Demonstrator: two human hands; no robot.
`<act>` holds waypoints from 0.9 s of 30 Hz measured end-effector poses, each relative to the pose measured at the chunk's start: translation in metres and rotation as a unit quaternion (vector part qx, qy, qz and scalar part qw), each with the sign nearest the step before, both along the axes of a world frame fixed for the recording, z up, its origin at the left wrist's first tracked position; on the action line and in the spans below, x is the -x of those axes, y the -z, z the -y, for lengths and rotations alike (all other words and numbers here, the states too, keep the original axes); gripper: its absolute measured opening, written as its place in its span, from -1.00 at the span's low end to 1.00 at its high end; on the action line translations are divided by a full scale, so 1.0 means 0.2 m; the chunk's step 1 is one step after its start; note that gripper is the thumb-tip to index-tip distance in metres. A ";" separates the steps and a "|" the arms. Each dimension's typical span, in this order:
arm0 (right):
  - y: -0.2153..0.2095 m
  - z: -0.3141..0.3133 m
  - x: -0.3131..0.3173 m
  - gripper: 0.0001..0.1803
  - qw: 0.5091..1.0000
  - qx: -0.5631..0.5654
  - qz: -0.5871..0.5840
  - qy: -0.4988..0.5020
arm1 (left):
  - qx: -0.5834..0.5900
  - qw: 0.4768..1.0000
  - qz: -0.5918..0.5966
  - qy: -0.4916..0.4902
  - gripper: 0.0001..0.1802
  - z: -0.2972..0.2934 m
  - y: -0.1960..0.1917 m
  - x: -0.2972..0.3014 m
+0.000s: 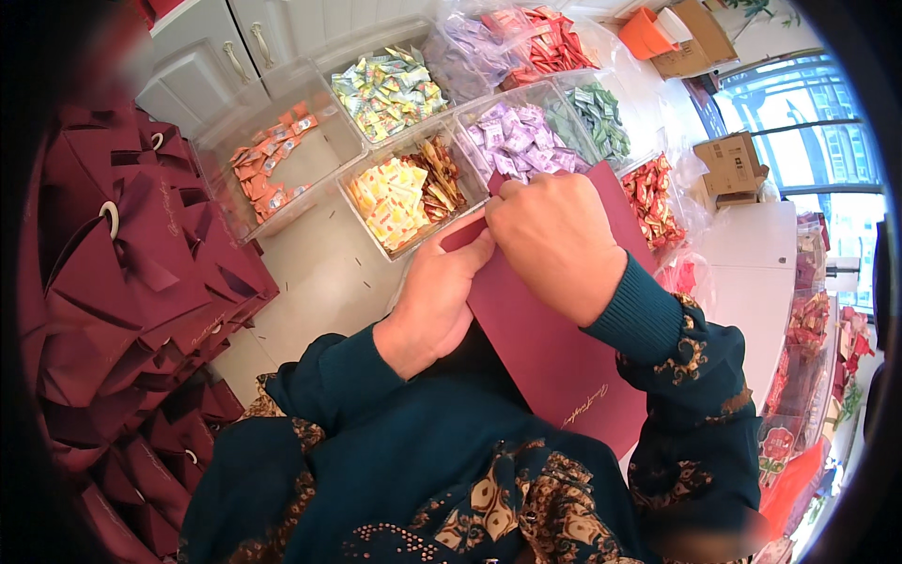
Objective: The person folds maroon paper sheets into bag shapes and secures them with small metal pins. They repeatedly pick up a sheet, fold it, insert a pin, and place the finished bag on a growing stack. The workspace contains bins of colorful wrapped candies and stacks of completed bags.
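Observation:
A flat, unfolded dark red gift box (564, 367) with gold script lies tilted in front of me. My left hand (437, 296) grips its upper left edge, thumb on top. My right hand (556, 240) is curled over its top edge, fingers pinching the card. Both hands meet at the top of the card, just in front of the candy bins. Both sleeves are dark teal with a gold pattern.
Clear bins hold wrapped candies: orange (272, 155), green-yellow (390, 89), yellow and brown (406, 193), purple (517, 136), green (597, 117), red (650, 197). A pile of folded dark red gift boxes with ribbons (132, 282) fills the left. Cardboard boxes (731, 164) and red bags stand at right.

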State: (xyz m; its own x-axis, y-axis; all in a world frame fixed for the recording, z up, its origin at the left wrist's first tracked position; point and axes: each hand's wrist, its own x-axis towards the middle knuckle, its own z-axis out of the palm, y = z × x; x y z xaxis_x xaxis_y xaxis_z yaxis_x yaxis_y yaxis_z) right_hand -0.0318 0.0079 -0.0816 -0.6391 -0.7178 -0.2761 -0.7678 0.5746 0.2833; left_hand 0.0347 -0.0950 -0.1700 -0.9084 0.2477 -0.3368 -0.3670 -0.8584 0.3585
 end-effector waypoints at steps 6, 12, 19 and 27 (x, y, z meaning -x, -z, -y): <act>-0.08 -0.07 0.05 -0.90 0.999 0.023 0.022 0.042 | 0.022 0.999 -0.026 0.021 -0.58 0.02 -0.06 -0.01; -0.22 -0.15 -0.11 -0.93 0.955 0.288 -0.019 0.059 | 0.087 0.990 -0.114 -0.015 -0.54 0.08 -0.22 -0.07; -0.28 -0.20 -0.19 -0.87 0.922 0.380 -0.014 0.075 | 0.087 0.980 -0.177 -0.011 -0.50 0.08 -0.29 -0.12; -0.25 -0.20 -0.17 -0.91 0.935 0.348 -0.056 0.038 | 0.152 0.964 -0.216 -0.023 -0.52 0.07 -0.22 -0.09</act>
State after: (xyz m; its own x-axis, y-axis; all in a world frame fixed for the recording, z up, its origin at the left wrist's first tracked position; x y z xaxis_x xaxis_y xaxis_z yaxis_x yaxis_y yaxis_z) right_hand 0.0023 0.0479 -0.0317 -0.6926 -0.6501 0.3126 -0.7049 0.7019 -0.1023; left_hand 0.0526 -0.1093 -0.1266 -0.9877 0.1543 0.0250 -0.0917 -0.7017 0.7066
